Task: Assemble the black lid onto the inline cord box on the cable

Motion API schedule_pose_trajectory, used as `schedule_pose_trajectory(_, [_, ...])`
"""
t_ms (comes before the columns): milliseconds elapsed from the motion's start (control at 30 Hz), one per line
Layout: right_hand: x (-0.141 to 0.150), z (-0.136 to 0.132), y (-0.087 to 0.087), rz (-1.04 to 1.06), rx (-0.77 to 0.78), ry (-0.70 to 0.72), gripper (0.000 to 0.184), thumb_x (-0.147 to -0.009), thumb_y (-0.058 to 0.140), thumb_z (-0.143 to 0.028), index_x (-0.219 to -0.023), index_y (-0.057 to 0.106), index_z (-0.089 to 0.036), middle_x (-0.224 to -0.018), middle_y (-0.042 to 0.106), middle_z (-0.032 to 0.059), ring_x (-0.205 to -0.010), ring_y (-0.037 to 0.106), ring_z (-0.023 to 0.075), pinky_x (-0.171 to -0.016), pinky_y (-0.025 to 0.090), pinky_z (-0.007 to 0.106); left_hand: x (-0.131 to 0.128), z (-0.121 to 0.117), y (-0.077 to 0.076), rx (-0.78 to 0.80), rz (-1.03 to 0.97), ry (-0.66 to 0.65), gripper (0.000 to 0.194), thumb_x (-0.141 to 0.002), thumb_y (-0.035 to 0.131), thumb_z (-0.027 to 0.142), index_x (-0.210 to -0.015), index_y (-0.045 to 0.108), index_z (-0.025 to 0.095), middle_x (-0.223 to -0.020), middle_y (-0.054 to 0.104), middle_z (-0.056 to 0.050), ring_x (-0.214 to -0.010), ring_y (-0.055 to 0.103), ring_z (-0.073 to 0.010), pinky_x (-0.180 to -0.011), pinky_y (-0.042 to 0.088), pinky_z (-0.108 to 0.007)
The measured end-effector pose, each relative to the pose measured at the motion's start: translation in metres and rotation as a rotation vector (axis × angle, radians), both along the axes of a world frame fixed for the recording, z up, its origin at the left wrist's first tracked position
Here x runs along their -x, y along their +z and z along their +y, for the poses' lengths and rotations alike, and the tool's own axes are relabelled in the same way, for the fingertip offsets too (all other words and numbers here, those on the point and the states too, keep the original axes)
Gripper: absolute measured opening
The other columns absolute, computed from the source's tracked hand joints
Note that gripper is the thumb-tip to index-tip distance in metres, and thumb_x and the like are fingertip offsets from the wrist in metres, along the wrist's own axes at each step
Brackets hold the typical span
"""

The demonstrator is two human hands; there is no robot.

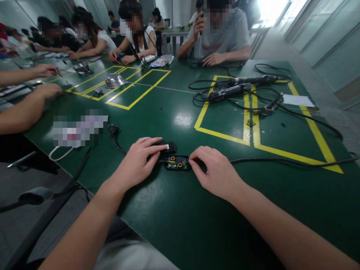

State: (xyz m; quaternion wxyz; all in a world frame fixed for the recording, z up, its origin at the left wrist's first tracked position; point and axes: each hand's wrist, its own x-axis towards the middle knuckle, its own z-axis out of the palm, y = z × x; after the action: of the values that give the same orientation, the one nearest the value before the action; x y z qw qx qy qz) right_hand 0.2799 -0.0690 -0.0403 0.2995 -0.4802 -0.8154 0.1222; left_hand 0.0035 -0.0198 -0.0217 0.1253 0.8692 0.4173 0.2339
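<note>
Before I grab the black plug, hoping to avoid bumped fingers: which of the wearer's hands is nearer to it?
Left. The left hand is right of the black plug, apart from it; the right hand is farther right, by the circuit board.

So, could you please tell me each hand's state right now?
Left hand: open, extended over the black cover.
Right hand: pinched closed at the right end of the open case; what it grips cannot be told.

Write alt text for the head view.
A person's right hand touches the end of an open black case of electronics on a green table; the left hand reaches over a black piece beside it. Beyond are black tools, cables and other people.
</note>
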Motion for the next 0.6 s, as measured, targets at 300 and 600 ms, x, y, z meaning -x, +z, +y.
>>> schedule_pose_trajectory(300, [0.0,-0.004,0.003,0.081,0.058,-0.024,0.021,-0.096,0.059,-0.018,-0.116,0.064,-0.021,-0.102,0.075,0.0086,-0.088,0.07,0.0248,-0.079,0.055,0.041,0.007,0.0,0.0,-0.001,-0.121,0.157,0.021,-0.103,0.075,0.037,-0.115,0.085,0.023,-0.12,0.086,-0.009,-0.113,0.079,-0.0295,-0.108,0.064,-0.049])
schedule_pose_trajectory(600, [0.003,-0.006,0.004,0.071,0.089,0.008,0.048,-0.09,0.075,-0.027,-0.136,0.061,-0.021,-0.118,0.075,0.0113,-0.103,0.072,0.0298,-0.09,0.06,0.05,-0.014,-0.017,0.001,-0.072,-0.085,-0.239,0.023,-0.109,0.072,0.026,-0.13,0.08,0.024,-0.126,0.082,-0.01,-0.114,0.077,-0.0253,-0.101,0.065,-0.043])
